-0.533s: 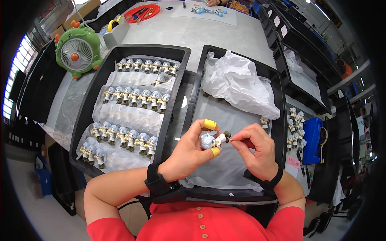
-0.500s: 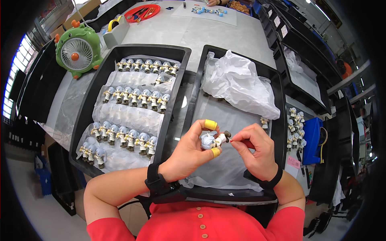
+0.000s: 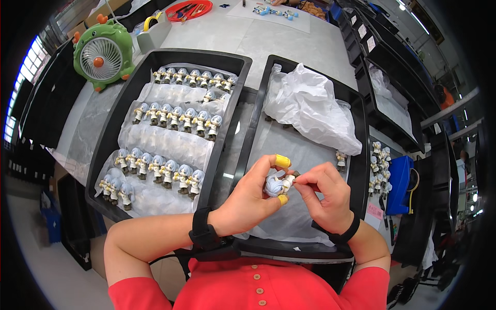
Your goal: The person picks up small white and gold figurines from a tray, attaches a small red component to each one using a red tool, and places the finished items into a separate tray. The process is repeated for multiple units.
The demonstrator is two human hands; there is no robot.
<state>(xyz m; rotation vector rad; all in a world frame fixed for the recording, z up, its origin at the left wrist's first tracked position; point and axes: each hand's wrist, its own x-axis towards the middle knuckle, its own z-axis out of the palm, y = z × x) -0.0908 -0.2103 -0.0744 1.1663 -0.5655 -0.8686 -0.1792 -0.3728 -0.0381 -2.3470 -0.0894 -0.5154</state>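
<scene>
My left hand (image 3: 253,191) is closed around a small figurine (image 3: 275,184) with pale blue hair, a white outfit and dark boots. The figurine lies sideways, its feet toward the right. Yellow wraps cover the tips of my left thumb and forefinger. My right hand (image 3: 327,194) is in a pinch at the figurine's boots; whatever its fingertips hold is too small to make out. Both hands are above the right black tray (image 3: 361,121), which is lined with white sheet and partly covered by crumpled white paper (image 3: 307,101).
To the left, a black tray (image 3: 116,126) carries rows of similar figurines (image 3: 175,118) on white paper. A green fan (image 3: 103,54) stands beyond it. More figurines (image 3: 380,165) and a blue bin (image 3: 400,184) are at the right. A red dish (image 3: 188,10) of tools lies far off.
My right fingertips have closed in on the figurine's boots, where a small gap showed before. My left hand and the figurine have shifted slightly right in view.
</scene>
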